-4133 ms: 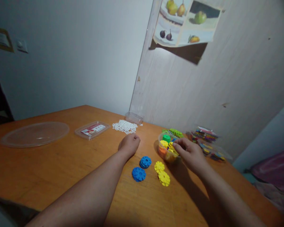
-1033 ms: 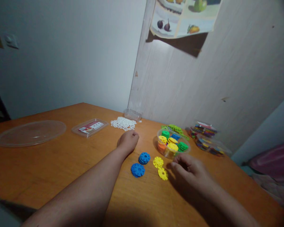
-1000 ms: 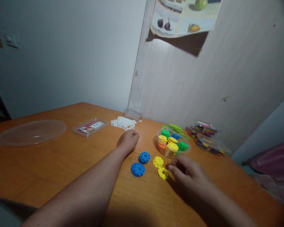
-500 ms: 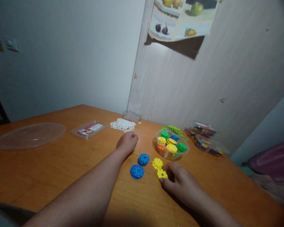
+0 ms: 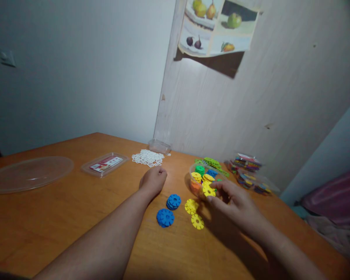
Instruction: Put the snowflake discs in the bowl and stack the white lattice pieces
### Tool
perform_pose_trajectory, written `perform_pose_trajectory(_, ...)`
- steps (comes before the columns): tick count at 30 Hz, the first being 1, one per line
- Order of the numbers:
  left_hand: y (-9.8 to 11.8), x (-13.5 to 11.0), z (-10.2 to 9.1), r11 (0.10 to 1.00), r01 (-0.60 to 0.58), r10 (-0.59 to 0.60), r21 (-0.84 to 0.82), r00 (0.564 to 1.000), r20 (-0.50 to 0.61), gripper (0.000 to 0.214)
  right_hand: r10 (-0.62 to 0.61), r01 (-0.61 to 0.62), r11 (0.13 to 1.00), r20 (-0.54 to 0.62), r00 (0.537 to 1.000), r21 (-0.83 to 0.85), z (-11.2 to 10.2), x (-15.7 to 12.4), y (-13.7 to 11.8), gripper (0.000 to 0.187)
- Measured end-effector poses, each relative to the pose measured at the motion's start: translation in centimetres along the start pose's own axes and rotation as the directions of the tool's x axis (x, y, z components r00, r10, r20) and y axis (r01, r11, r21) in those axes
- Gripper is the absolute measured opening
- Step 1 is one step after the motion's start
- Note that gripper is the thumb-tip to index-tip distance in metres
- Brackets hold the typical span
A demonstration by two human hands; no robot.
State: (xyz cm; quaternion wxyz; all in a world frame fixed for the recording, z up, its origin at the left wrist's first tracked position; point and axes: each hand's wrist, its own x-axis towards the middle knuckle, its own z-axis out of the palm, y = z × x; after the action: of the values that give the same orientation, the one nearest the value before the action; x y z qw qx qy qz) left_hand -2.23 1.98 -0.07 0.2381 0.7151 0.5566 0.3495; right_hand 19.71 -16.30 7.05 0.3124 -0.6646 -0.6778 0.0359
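My right hand (image 5: pixel 239 200) is partly closed, with thumb and fingertips pinching the edge of a yellow disc (image 5: pixel 207 189); I cannot tell whether more discs lie behind it. The disc is raised off the worktop (image 5: pixel 61 217), at the near side of the clear tub (image 5: pixel 190 175), with its notched face turned toward me. Whether it touches the tub cannot be determined. My left hand (image 5: pixel 153 181) rests on the worktop, curled into a loose fist; no item shows in it, though its palm is hidden.

Handling: the disc looks like thin moulded plastic, so I judge it light, stiff, slightly slick and not fragile. Recommended hold: the outer rim, thumb opposite the fingers; the notches should give some purchase. Stacked discs may slide over one another, so the grip should span the full edge.

Adjacent items: loose yellow discs (image 5: pixel 194 220) lie in front of the tub; blue stacks (image 5: pixel 162 217) stand to their left
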Motion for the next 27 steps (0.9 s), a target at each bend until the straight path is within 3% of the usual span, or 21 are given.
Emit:
perform_pose_trajectory(4, -0.1, 0.0, 0.2, 1.0, 0.003, -0.003, -0.002, 1.0, 0.0, 0.021, -0.014, 0.012, 0.994, -0.013, 1.0, -0.109, -1.0, 4.4, 1.1, 0.036)
perform_pose_trajectory(9, -0.3, 0.1, 0.3, 1.0, 0.003, -0.003, 0.004, 1.0, -0.007, 0.022, 0.06, -0.045, 0.968, 0.055, 0.997, -0.249, -0.1, 8.5, 1.8, 0.035)
perform_pose_trajectory(19, 0.3, -0.3, -0.1, 1.0, 0.012, -0.012, 0.016, 1.0, -0.015, 0.022, 0.129, -0.052, 0.958, 0.263, 0.956, -0.283, 1.2, 11.5, 2.2, 0.027)
perform_pose_trajectory(27, 0.0, -0.1, 0.2, 1.0, 0.002, -0.002, 0.011, 1.0, -0.018, 0.022, 0.104, 0.045, 0.921, 0.355, 0.929, -0.387, 1.8, 13.4, 1.9, 0.029)
